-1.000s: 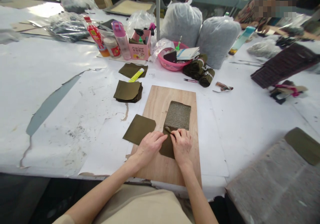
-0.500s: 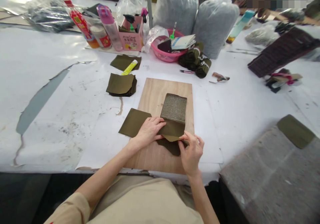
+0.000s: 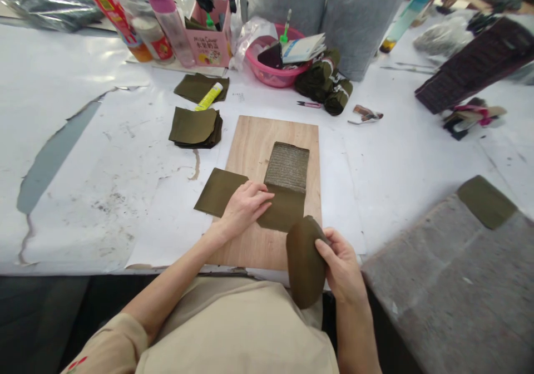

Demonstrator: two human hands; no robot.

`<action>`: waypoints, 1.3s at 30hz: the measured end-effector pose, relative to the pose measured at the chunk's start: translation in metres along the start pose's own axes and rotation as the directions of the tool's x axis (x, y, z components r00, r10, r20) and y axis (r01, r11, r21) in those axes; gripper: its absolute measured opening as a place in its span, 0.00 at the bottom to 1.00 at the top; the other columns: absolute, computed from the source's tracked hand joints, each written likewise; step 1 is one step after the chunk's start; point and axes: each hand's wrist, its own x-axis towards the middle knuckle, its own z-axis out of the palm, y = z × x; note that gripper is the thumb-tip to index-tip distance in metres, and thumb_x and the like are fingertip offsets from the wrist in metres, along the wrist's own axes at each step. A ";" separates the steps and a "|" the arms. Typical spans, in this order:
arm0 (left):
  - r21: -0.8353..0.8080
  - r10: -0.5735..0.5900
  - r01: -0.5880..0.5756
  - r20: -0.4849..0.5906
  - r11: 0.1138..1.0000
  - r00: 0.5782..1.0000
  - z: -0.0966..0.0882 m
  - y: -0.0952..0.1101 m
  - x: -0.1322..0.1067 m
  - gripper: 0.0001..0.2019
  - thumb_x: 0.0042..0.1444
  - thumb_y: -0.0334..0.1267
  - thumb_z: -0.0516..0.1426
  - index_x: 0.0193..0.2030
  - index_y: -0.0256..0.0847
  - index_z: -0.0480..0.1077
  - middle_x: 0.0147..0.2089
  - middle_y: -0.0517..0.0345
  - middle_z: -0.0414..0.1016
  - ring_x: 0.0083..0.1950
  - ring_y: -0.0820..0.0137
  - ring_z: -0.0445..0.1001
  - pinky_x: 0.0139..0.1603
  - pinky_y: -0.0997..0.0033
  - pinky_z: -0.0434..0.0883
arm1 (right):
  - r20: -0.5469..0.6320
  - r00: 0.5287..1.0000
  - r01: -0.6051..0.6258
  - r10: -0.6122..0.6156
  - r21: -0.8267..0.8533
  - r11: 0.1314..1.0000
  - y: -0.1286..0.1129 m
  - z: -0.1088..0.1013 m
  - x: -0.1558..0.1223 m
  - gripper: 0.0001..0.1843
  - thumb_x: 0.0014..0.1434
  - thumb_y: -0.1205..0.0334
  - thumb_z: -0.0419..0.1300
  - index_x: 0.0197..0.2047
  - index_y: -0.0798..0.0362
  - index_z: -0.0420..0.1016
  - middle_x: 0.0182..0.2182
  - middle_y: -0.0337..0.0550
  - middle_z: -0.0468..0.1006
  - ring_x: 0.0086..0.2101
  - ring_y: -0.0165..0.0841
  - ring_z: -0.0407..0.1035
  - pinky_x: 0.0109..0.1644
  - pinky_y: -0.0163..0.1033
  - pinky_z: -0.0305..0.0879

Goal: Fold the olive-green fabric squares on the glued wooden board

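Note:
My right hand pinches an olive fabric piece with a rounded edge, which hangs curved over the near right part of a wooden board. On the board lies a flat olive fabric panel. A grey-brown ribbed piece adjoins its far edge. My left hand rests at the panel's left side, fingers stretched out and holding nothing; it hides part of that side. To its left, another olive fabric piece overlaps the board's left edge.
Beyond the board's left side are a stack of olive pieces and a yellow glue stick on more fabric. A pink basin, fabric rolls and thread snips stand behind. At right, a grey padded surface carries an olive piece.
My right hand has lifted the rounded olive piece off the board and drawn it right and toward me. My left hand has stayed by the panel, fingers straighter. The view has tilted down slightly.

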 end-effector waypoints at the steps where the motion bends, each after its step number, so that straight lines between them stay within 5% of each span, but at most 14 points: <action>1: -0.077 -0.006 0.006 -0.003 0.997 1.000 -0.002 0.002 -0.001 0.09 0.66 0.35 0.52 0.48 0.40 0.72 0.46 0.52 0.71 0.49 0.67 0.70 0.50 0.65 0.70 | 0.032 0.999 -0.038 0.038 -0.020 0.999 0.005 0.007 0.003 0.17 0.53 0.47 0.65 0.34 0.50 0.67 0.27 0.37 0.77 0.25 0.30 0.69 0.28 0.34 0.66; 3: -0.207 -0.028 0.032 0.021 0.978 0.999 -0.005 0.005 -0.005 0.10 0.67 0.35 0.50 0.47 0.40 0.72 0.43 0.55 0.73 0.45 0.70 0.72 0.47 0.70 0.71 | 0.052 0.998 -0.032 0.041 -0.150 0.988 0.019 0.019 0.011 0.17 0.55 0.45 0.62 0.36 0.51 0.68 0.27 0.38 0.76 0.26 0.31 0.69 0.28 0.34 0.65; 5: -0.255 -0.032 0.051 0.077 0.965 0.997 -0.004 0.007 -0.010 0.10 0.68 0.36 0.49 0.47 0.40 0.71 0.43 0.55 0.73 0.44 0.71 0.73 0.45 0.72 0.71 | 0.007 0.997 0.077 -0.080 -0.370 0.926 0.032 0.025 0.018 0.16 0.58 0.47 0.59 0.35 0.52 0.70 0.27 0.39 0.76 0.27 0.31 0.69 0.30 0.34 0.64; 9: -0.145 0.057 -0.030 0.191 0.989 0.980 0.008 0.010 -0.020 0.11 0.67 0.41 0.52 0.48 0.40 0.72 0.42 0.54 0.74 0.44 0.69 0.73 0.46 0.70 0.70 | -0.024 0.940 0.194 -0.340 -0.783 0.591 0.046 0.026 0.021 0.12 0.64 0.53 0.53 0.38 0.51 0.73 0.33 0.40 0.78 0.33 0.33 0.71 0.37 0.36 0.62; 14: 0.086 0.176 -0.201 0.237 0.976 0.955 0.023 0.013 -0.029 0.10 0.67 0.36 0.50 0.44 0.38 0.72 0.40 0.53 0.71 0.44 0.67 0.70 0.47 0.66 0.69 | 0.038 0.875 0.213 -0.482 -0.926 0.313 0.053 0.024 0.019 0.13 0.67 0.55 0.51 0.40 0.50 0.74 0.36 0.42 0.78 0.37 0.34 0.70 0.39 0.37 0.61; 17: 0.144 0.214 -0.257 0.259 0.956 0.942 0.025 0.015 -0.032 0.09 0.67 0.33 0.50 0.45 0.38 0.71 0.42 0.52 0.71 0.46 0.66 0.68 0.47 0.65 0.68 | 0.065 0.838 0.245 -0.542 -0.932 0.266 0.059 0.023 0.022 0.14 0.68 0.55 0.51 0.44 0.50 0.75 0.38 0.43 0.78 0.38 0.34 0.70 0.42 0.37 0.61; 24: 0.241 0.211 -0.316 0.379 0.918 0.901 0.024 0.033 -0.029 0.20 0.68 0.30 0.46 0.66 0.41 0.55 0.43 0.53 0.69 0.44 0.65 0.69 0.44 0.65 0.67 | 0.112 0.780 0.277 -0.616 -0.944 0.178 0.069 0.022 0.024 0.14 0.68 0.58 0.51 0.49 0.47 0.77 0.35 0.43 0.76 0.35 0.33 0.68 0.38 0.37 0.60; 39: 0.262 0.168 -0.276 0.369 0.925 0.914 0.032 0.031 -0.033 0.18 0.67 0.30 0.47 0.63 0.38 0.57 0.45 0.51 0.69 0.46 0.64 0.69 0.46 0.63 0.67 | 0.127 0.758 0.327 -0.640 -0.923 0.204 0.073 0.019 0.022 0.17 0.68 0.63 0.50 0.53 0.44 0.76 0.33 0.42 0.71 0.36 0.29 0.66 0.40 0.33 0.63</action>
